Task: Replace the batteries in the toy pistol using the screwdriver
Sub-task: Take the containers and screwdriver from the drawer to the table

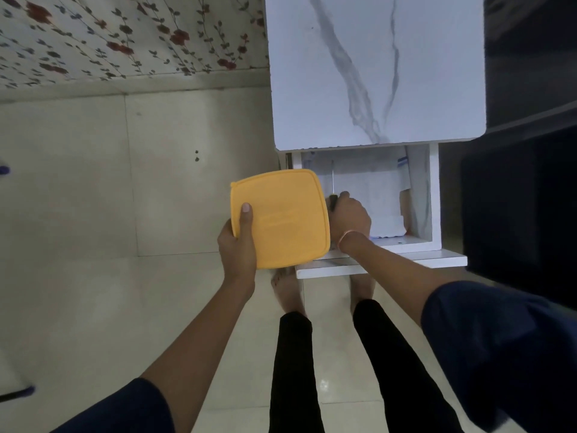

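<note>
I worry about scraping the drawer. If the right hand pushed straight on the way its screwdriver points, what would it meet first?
Probably the drawer's back wall, under the marble top; the right hand aims the screwdriver there. Depth is unclear.

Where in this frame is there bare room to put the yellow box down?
The marble tabletop behind the open drawer is bare across its whole visible surface, the widest free patch. The drawer is crowded: papers line it and the right hand is inside holding the screwdriver. The left hand holds the yellow box.
</note>
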